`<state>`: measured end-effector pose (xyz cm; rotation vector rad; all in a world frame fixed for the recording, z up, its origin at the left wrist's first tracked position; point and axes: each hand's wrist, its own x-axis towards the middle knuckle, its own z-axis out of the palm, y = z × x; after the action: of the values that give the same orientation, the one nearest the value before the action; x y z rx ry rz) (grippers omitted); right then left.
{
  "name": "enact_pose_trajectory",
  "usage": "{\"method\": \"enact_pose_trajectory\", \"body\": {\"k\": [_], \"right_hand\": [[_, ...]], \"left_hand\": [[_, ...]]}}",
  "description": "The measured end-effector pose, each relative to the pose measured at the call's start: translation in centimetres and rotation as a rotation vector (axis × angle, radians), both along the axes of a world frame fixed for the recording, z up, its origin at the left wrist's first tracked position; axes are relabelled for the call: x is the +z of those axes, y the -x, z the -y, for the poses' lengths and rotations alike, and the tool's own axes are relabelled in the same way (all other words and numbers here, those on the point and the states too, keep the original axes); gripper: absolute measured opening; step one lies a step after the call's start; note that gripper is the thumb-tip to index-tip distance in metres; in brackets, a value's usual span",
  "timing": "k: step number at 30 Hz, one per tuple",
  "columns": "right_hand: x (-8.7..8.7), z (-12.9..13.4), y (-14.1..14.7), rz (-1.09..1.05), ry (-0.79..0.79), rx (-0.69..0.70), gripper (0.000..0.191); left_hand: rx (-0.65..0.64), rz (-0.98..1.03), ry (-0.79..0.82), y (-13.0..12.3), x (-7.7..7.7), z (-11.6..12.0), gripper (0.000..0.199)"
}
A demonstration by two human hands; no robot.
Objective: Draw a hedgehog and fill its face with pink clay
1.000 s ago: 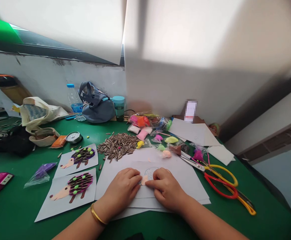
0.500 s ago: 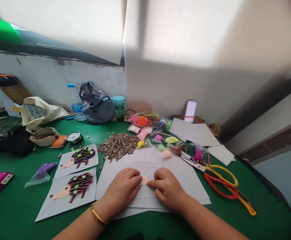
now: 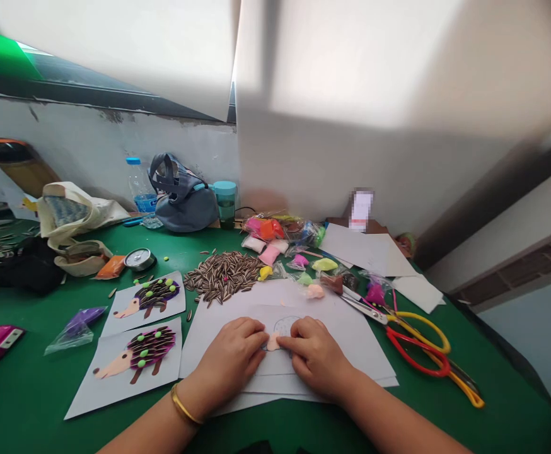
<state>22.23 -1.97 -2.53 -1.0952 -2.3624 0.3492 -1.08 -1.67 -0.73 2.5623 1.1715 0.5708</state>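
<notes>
Clock positions are read from the peach clay piece [image 3: 273, 341], with 12 o'clock pointing away from me. The piece lies on the drawing sheet [image 3: 275, 379], at the lower left of a dotted round outline [image 3: 284, 326]. The sheet rests on larger white paper [image 3: 360, 353] on the green counter [image 3: 128, 435].

My left hand [image 3: 234, 353] is at 9 o'clock: fingers curved and close together, tips at the left edge of the piece. My right hand [image 3: 320, 360] is at 3 o'clock: index finger extended to the right edge of the piece, other fingers curled. I cannot tell from this view whether either set of fingers pinches the clay. A gold bangle [image 3: 184, 405] encircles the left wrist.

Surrounding items:
- 9 o'clock: lower hedgehog picture [image 3: 138, 356]; beyond it, a bag of purple clay [image 3: 79, 321]
- 10 o'clock: upper hedgehog picture [image 3: 149, 299]
- 11 o'clock: striped seed pile [image 3: 222, 276]; farther back, a blue-grey handbag [image 3: 185, 205]
- 12 o'clock, far back: bagged coloured clay [image 3: 268, 230]
- 1 o'clock: peach clay lump [image 3: 314, 291]
- 3 o'clock: scissors with red and yellow handles [image 3: 439, 367], blades angled toward 1 o'clock
</notes>
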Motion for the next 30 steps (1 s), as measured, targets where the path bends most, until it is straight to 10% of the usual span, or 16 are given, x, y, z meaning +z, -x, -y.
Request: {"method": "enact_pose_trajectory", "body": {"k": [30], "right_hand": [[-0.07,-0.11,-0.11,-0.068,0.035,0.058,0.033]], "left_hand": [[0.006,0.011,-0.012,-0.09,0.02,0.03,0.017]]}}
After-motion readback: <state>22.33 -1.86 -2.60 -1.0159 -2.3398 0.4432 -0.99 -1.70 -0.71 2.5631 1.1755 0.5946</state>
